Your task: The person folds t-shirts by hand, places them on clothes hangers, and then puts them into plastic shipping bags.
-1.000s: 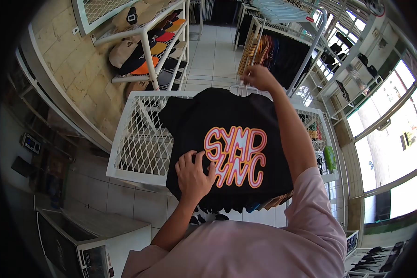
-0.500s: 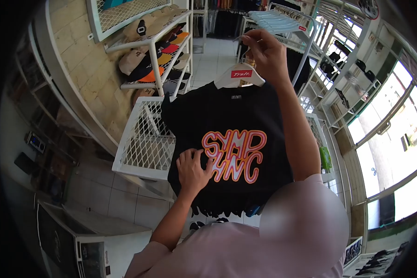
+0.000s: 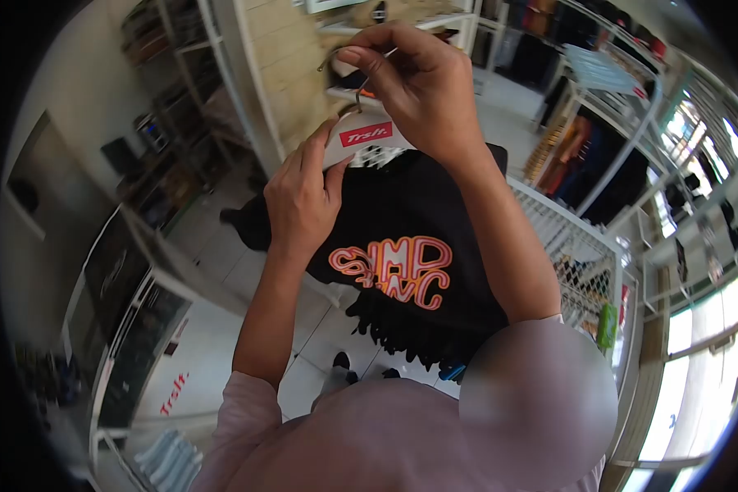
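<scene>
A black T-shirt [image 3: 394,205] with a pink and orange outlined letter print hangs in front of me on a white hanger [image 3: 367,133] with a red label. My right hand [image 3: 430,94] pinches the hanger's metal hook from above. Fingers and thumb of my left hand [image 3: 302,193] are closed on the hanger's left shoulder, beside the label. Black fringe-like strips [image 3: 402,334] show below the shirt's lower edge, and the printed front is partly folded.
A white mesh-topped table [image 3: 566,221] stands behind and right of the shirt, with a green item [image 3: 607,325] near its edge. Light blue hangers [image 3: 603,70] hang on a rack at back right. A white counter [image 3: 201,353] is at lower left.
My left hand has gone from the shirt's printed front up to the hanger. The hanger and shirt have come closer and tilted; the view has turned left and down.
</scene>
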Tool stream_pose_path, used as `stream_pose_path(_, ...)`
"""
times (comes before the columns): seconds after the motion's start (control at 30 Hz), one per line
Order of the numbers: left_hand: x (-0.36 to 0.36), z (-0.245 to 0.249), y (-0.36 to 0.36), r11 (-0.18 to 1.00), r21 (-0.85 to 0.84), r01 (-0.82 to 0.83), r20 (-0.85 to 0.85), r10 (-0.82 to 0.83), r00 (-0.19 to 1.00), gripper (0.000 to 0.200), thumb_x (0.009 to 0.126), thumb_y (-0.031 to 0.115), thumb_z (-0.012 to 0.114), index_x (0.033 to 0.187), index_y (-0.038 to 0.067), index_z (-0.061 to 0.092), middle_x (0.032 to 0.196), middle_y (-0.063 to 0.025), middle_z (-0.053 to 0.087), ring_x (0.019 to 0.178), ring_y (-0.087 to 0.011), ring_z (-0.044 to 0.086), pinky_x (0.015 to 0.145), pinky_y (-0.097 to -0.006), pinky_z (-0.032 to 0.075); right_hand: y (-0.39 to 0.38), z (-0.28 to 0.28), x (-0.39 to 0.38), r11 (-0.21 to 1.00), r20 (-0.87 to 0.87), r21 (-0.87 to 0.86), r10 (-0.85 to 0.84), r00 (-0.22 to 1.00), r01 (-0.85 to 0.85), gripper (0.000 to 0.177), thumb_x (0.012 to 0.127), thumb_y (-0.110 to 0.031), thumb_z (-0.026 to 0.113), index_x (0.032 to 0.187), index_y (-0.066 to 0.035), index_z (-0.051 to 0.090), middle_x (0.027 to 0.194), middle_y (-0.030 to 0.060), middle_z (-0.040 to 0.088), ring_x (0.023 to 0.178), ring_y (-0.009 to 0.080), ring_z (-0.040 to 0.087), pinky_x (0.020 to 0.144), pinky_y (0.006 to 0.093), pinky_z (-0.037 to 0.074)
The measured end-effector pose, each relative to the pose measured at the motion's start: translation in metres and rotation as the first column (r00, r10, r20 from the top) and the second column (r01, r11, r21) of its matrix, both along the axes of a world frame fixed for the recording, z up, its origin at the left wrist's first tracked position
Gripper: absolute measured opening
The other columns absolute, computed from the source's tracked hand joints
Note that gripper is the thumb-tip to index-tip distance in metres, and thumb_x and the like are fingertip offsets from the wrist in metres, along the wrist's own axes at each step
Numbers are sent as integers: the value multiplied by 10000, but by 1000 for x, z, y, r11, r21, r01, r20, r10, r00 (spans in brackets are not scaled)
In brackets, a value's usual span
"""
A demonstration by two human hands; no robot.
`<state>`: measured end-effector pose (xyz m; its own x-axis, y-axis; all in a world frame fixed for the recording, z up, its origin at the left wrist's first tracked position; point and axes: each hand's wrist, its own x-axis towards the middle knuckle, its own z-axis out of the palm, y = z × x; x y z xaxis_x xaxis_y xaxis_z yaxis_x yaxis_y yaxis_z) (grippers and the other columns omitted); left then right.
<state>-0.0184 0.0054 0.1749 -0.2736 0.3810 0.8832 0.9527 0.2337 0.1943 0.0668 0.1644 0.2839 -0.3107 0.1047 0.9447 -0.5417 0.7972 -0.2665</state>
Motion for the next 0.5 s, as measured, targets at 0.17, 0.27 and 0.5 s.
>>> stream_pose_path(0.17,8,-1,-93,952,-43,-302,44,304,952,511,978,144,779,1458,68,622,1263,-210,756,1119,-397,755,902,-452,601,-66,-35,-2,997,-33,-60,-51,998,49,155,931,-185,836,982,-46,793,795,125,725,626,232,727,578,354,539)
stream_pose_path(0.27,10,0,-144,900,-28,-436,17,436,900,538,969,143,783,1480,91,623,1253,-202,759,1099,-390,759,886,-446,603,-108,-74,-11,1000,306,-2,4,952,-3,161,961,-247,783,951,-87,797,662,111,699,580,303,711,542,403,536)
stream_pose_path(0.5,13,-7,-221,775,-130,-618,41,627,778,608,931,95,775,1517,124,617,1178,-179,771,1004,-367,765,809,-440,600,-203,-145,-72,966,447,256,-77,891,-45,294,994,-361,735,872,-94,756,621,160,681,584,353,716,541,463,563)
